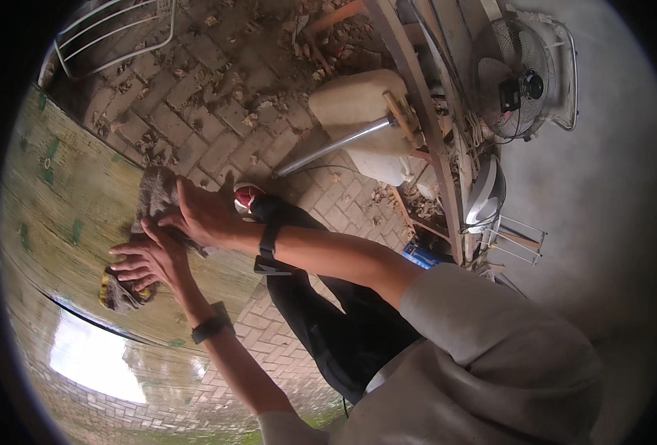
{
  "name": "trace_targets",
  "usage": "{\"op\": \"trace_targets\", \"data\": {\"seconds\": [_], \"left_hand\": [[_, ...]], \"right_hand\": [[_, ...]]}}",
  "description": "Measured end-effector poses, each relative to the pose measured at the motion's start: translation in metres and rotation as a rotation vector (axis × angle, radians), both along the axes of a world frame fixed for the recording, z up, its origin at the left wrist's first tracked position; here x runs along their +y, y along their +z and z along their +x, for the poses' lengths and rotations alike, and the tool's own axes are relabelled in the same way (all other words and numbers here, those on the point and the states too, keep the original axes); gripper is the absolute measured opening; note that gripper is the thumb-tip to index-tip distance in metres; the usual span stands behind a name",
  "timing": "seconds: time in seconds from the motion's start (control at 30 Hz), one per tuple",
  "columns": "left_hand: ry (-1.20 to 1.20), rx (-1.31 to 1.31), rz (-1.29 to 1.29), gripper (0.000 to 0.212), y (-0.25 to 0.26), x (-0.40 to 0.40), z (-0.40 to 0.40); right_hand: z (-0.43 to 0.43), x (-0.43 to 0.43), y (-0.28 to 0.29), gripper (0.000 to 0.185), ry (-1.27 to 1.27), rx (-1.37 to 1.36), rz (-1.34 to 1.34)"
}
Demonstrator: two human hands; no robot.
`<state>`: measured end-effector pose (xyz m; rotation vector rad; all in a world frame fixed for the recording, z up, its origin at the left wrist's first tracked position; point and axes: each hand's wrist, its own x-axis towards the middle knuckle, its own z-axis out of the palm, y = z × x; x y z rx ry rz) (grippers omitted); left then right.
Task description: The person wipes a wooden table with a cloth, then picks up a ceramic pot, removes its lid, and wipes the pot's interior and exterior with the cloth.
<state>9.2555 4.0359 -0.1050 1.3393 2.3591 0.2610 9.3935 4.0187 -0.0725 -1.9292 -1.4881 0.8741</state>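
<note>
A bunched grey-brown cloth (153,192) with yellow edging lies on a broad surface (92,183) with a streaked wood-like look and scattered green marks. My left hand (153,258) presses on the cloth's lower part, its fingers spread apart. Above it, my right hand (203,214) grips the upper part, with most of its fingertips hidden. Both wrists wear dark bands. A curved dark line (84,317) crosses the surface, and a bright white patch (95,356) shines below that line.
Brick paving (206,150) strewn with dry leaves surrounds my red shoe (246,196). A metal tube (334,147) leans by a beige plastic container (356,105). Beyond a wooden frame (425,105) stands a fan (509,80). A white wire rack (120,39) is at upper left.
</note>
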Motion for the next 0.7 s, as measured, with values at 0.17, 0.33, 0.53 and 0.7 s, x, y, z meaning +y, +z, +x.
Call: {"op": "trace_targets", "data": {"seconds": [0.17, 0.33, 0.53, 0.7], "left_hand": [[-0.075, -0.006, 0.070, 0.116, -0.002, 0.098, -0.027], [-0.066, 0.071, -0.014, 0.119, -0.022, 0.151, -0.047], [0.130, 0.125, 0.113, 0.121, -0.034, 0.202, -0.056], [0.216, 0.153, -0.083, 0.118, -0.025, 0.225, -0.060]], "right_hand": [[-0.021, 0.084, -0.013, 0.073, -0.028, -0.013, 0.144], [-0.046, 0.145, -0.042, 0.098, 0.028, -0.013, 0.104], [-0.030, 0.232, -0.059, 0.113, 0.272, 0.205, 0.041], [-0.043, 0.265, -0.064, 0.113, 0.285, 0.215, 0.209]]}}
